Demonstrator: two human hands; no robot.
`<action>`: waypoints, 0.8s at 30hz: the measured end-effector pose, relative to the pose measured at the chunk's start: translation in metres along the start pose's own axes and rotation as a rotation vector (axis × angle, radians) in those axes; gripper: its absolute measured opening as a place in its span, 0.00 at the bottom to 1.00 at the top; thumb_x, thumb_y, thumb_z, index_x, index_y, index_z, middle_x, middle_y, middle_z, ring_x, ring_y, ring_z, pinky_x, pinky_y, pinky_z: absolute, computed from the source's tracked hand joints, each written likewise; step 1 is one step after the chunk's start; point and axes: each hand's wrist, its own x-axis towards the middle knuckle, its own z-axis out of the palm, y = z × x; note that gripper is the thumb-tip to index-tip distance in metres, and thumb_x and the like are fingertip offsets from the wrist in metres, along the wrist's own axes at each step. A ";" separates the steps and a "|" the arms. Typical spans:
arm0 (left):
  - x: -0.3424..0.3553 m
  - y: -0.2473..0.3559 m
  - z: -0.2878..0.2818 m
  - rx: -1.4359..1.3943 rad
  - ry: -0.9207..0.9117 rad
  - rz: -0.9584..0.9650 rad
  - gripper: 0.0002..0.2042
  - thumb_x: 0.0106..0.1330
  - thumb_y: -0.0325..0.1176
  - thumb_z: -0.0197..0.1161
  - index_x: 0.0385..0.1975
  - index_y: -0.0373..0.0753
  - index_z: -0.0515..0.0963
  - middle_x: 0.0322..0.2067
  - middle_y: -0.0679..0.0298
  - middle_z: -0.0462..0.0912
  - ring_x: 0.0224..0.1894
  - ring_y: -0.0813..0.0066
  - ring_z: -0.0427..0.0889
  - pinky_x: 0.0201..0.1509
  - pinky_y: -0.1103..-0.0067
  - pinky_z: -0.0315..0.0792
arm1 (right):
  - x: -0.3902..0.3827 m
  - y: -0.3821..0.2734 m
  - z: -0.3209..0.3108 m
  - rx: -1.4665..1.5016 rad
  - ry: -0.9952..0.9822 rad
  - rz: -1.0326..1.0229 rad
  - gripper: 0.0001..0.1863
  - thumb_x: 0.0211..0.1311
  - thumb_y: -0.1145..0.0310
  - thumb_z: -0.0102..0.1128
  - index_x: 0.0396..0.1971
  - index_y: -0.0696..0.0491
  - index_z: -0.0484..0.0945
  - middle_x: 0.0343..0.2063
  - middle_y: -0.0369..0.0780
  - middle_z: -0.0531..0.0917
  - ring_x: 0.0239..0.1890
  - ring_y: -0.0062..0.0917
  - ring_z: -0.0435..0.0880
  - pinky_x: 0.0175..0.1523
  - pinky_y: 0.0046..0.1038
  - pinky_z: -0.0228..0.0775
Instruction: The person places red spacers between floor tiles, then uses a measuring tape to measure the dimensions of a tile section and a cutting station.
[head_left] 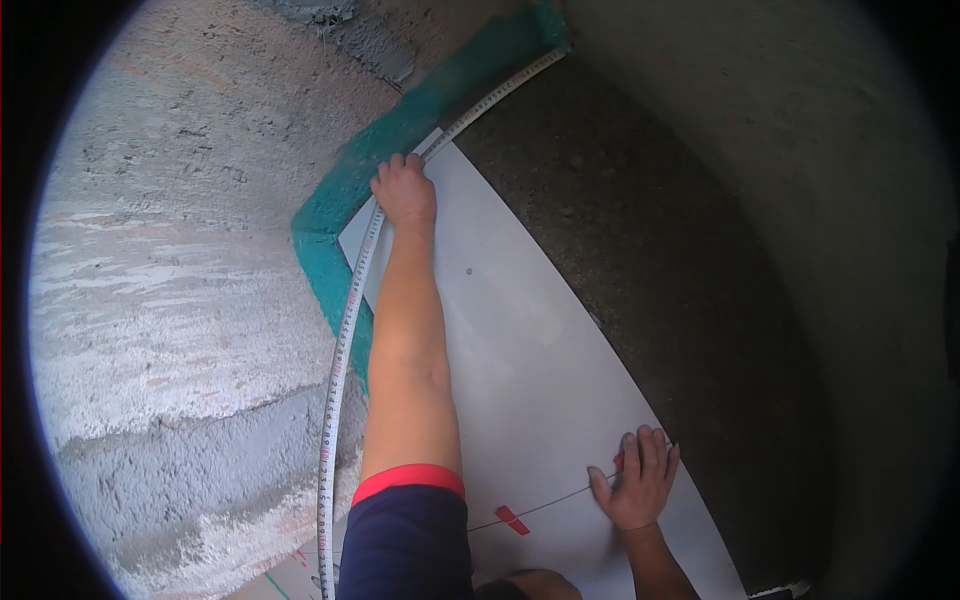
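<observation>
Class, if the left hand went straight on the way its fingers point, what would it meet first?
The left hand would probably meet the green band along the rough wall first, though depth is hard to judge here.

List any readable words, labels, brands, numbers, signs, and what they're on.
Tape: black and red numerals, not transcribed here; too small to read reliably toward the far end.
Lower-left marks: too small to read.
White panel, red strip: no lettering visible.
No brand or sign made out.
</observation>
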 end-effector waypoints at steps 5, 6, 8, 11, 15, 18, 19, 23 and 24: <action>0.001 0.001 0.001 -0.030 0.055 0.012 0.07 0.56 0.30 0.55 0.27 0.44 0.81 0.31 0.62 0.78 0.39 0.61 0.75 0.41 0.66 0.66 | 0.000 0.000 0.000 -0.007 -0.015 0.011 0.36 0.51 0.47 0.62 0.58 0.49 0.64 0.63 0.42 0.61 0.68 0.38 0.53 0.66 0.56 0.45; 0.000 0.001 0.002 -0.028 0.055 0.014 0.07 0.56 0.30 0.55 0.27 0.44 0.81 0.31 0.62 0.78 0.39 0.61 0.75 0.41 0.66 0.66 | -0.001 0.000 0.001 -0.011 -0.017 0.013 0.37 0.51 0.47 0.62 0.58 0.49 0.64 0.63 0.42 0.60 0.68 0.38 0.53 0.66 0.56 0.45; 0.000 0.004 0.004 -0.048 0.094 -0.013 0.07 0.51 0.27 0.55 0.24 0.44 0.81 0.30 0.63 0.77 0.38 0.62 0.74 0.40 0.68 0.66 | -0.001 0.002 0.001 -0.009 -0.020 0.011 0.37 0.51 0.47 0.62 0.58 0.49 0.63 0.63 0.42 0.60 0.69 0.38 0.53 0.66 0.56 0.44; -0.002 0.003 0.005 -0.061 0.111 -0.010 0.08 0.51 0.26 0.55 0.25 0.44 0.81 0.30 0.63 0.77 0.39 0.62 0.74 0.40 0.68 0.66 | 0.000 0.002 0.000 -0.005 -0.019 0.012 0.38 0.50 0.47 0.62 0.59 0.49 0.63 0.64 0.42 0.60 0.69 0.39 0.53 0.66 0.56 0.44; -0.004 0.001 0.003 -0.074 0.127 -0.004 0.08 0.51 0.26 0.55 0.24 0.44 0.82 0.30 0.62 0.77 0.38 0.62 0.75 0.40 0.68 0.67 | 0.001 -0.001 -0.003 0.003 -0.015 0.013 0.38 0.50 0.47 0.63 0.58 0.49 0.63 0.63 0.42 0.61 0.68 0.39 0.54 0.65 0.56 0.45; -0.003 0.001 0.003 -0.118 0.108 0.009 0.07 0.57 0.30 0.55 0.27 0.42 0.82 0.30 0.59 0.77 0.38 0.60 0.75 0.40 0.66 0.67 | 0.003 0.001 -0.003 -0.004 -0.005 0.004 0.37 0.50 0.47 0.62 0.58 0.50 0.63 0.62 0.43 0.61 0.67 0.39 0.55 0.65 0.56 0.45; -0.004 0.000 0.002 -0.105 0.085 -0.001 0.07 0.57 0.30 0.55 0.27 0.42 0.82 0.30 0.59 0.77 0.38 0.60 0.75 0.39 0.66 0.67 | 0.001 0.000 -0.002 -0.003 -0.006 0.004 0.37 0.50 0.47 0.62 0.58 0.50 0.63 0.62 0.43 0.61 0.67 0.39 0.55 0.65 0.56 0.45; -0.003 -0.001 0.005 -0.073 0.083 0.000 0.07 0.57 0.31 0.56 0.26 0.43 0.82 0.31 0.60 0.78 0.38 0.61 0.76 0.38 0.66 0.68 | 0.000 -0.001 0.000 0.004 0.023 0.000 0.37 0.49 0.48 0.63 0.56 0.50 0.64 0.62 0.43 0.61 0.67 0.39 0.55 0.65 0.57 0.46; -0.004 -0.001 0.006 -0.079 0.084 0.013 0.07 0.57 0.31 0.56 0.26 0.43 0.82 0.31 0.60 0.78 0.38 0.61 0.76 0.38 0.66 0.68 | 0.000 -0.002 0.001 0.007 0.030 -0.004 0.36 0.49 0.48 0.64 0.56 0.50 0.64 0.62 0.43 0.61 0.67 0.40 0.55 0.65 0.57 0.46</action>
